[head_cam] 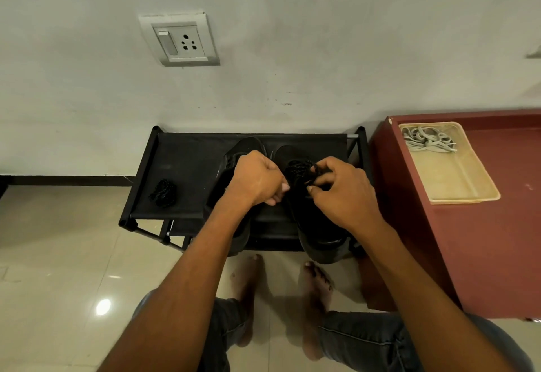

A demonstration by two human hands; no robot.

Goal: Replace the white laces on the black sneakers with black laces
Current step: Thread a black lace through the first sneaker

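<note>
Pinching a bit of black lace (pixel 301 171), the fingers of the right hand (pixel 342 193) are curled in close over the right sneaker (pixel 316 225). The thumb and first finger hold the lace near the top of the shoe, where the lace sits in a dark, bunchy tangle. The left hand (pixel 257 180) is curled up tight like a fist just beside it. It looks like it holds the other end of the same lace, but that part is too dark to see well. The two hands are very near each other and almost touch.

The left sneaker (pixel 234 155) sits just beside the right one, partly hidden under the left hand and arm. Both shoes are black, and their toes point to the wall. They stand on the top of a black shoe rack (pixel 187 163). A second black lace (pixel 163 193) lies in a small heap on the left part of the rack, well apart from the shoes.

To the right of the rack stands a red-brown cabinet (pixel 483 240). On it lies a pale tray (pixel 462 193), and the white laces (pixel 427 140) are piled in its far corner.

Bare feet (pixel 314 281) rest on the shiny tiled floor (pixel 58 254) below the rack. A wall socket (pixel 180 40) is up on the wall.
</note>
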